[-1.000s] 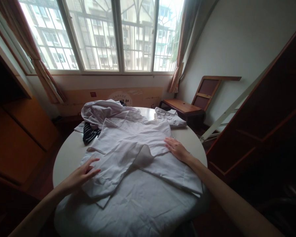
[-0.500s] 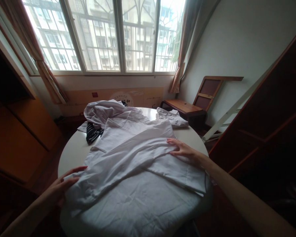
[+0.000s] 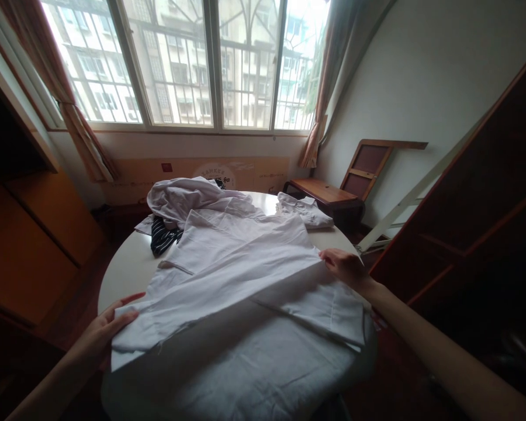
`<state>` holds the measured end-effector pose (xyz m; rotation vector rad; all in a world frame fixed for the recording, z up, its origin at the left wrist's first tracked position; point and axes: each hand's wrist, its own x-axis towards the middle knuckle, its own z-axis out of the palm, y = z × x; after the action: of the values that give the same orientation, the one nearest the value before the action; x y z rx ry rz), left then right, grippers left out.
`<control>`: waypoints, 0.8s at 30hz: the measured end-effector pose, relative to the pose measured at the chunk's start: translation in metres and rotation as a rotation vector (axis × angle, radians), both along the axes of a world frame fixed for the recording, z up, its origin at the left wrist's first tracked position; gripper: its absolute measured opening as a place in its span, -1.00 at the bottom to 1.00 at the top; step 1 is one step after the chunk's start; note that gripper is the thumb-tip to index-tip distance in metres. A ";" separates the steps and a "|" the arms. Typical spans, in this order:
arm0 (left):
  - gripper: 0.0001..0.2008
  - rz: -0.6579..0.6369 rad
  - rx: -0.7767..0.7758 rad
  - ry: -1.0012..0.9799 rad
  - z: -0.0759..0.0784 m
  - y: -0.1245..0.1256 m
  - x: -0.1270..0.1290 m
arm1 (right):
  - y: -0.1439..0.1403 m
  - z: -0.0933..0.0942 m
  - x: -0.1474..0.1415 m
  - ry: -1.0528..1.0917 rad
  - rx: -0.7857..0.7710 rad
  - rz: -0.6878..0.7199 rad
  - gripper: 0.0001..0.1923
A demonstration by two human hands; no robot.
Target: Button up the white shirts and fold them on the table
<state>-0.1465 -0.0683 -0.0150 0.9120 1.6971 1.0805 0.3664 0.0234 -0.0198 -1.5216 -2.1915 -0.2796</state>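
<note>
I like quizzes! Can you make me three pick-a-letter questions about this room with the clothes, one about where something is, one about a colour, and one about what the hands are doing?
1. Where does the dark striped garment lie?
A. On the wooden chair
B. On the round white table, left of the spread white cloth
C. On the floor

2. What colour is the big flat cloth shirt spread over the table?
A. White
B. Red
C. Green

3. What are the two hands doing?
A. Resting in the lap
B. Holding a cup
C. Gripping a long fold of the white cloth, one at each end

Answers:
1 B, it peeks out beside the crumpled pale pile.
2 A, the fabric is plain white.
3 C, the left hand and right hand pinch opposite ends of the fold.
</note>
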 end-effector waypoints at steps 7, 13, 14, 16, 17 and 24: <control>-0.29 -0.115 0.024 -0.136 0.008 -0.007 0.000 | -0.005 -0.005 -0.003 -0.048 -0.062 -0.047 -0.85; -0.36 -0.211 -0.002 0.195 0.004 -0.005 -0.013 | 0.002 -0.001 0.002 -0.031 -0.147 -0.080 -0.83; -0.39 -0.201 0.029 0.238 0.004 -0.004 -0.014 | 0.004 0.001 0.004 -0.006 -0.163 -0.096 -0.83; -0.43 -0.182 0.067 0.284 0.004 -0.003 -0.013 | 0.007 0.004 0.007 0.057 -0.143 -0.143 -0.83; -0.44 -0.181 0.069 0.304 0.003 -0.003 -0.012 | 0.009 0.006 0.008 0.087 -0.112 -0.163 -0.83; -0.55 -0.183 0.089 0.550 -0.011 0.004 -0.011 | 0.059 0.022 0.003 0.136 -0.036 -0.154 -0.72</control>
<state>-0.1576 -0.0643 -0.0257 1.4920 1.9600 0.8304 0.3692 0.0820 0.0026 -1.6808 -1.9888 -0.1799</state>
